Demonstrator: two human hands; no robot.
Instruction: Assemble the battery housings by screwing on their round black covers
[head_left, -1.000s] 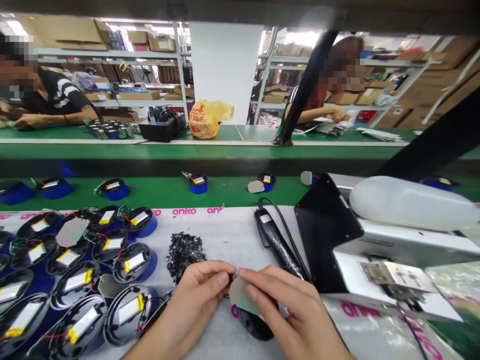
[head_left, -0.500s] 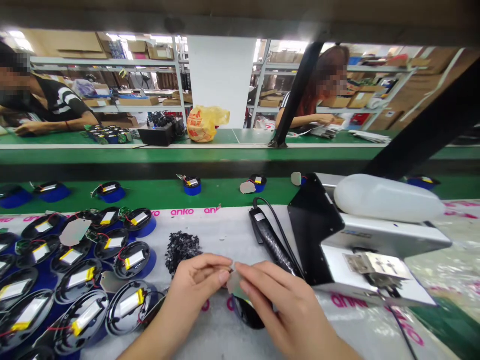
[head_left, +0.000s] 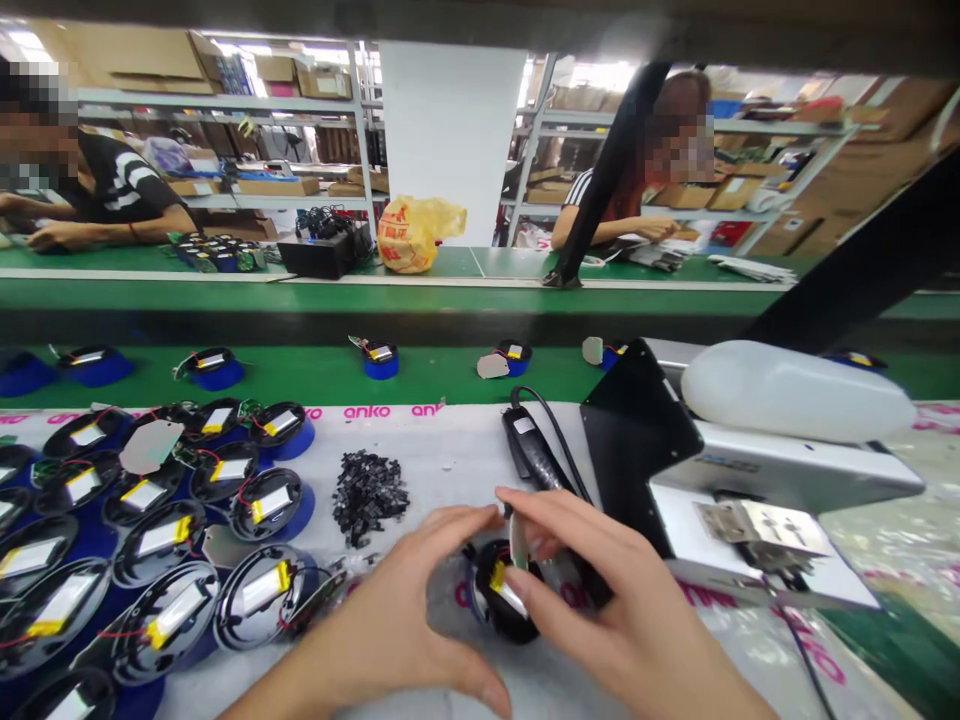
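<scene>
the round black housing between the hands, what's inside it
Inside the housing, a pale battery with a yellow end shows. The right hand and the thin panel it holds cover part of the interior, so what lies there cannot be seen.

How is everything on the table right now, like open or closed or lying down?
Left hand: open, curved
Right hand: fingers closed on the plate
Grey plate: held nearly edge-on
Housing between the hands: open on top
Left-side housings: open, battery packs showing
Black bits: loosely heaped
Black tool: lying down
</scene>
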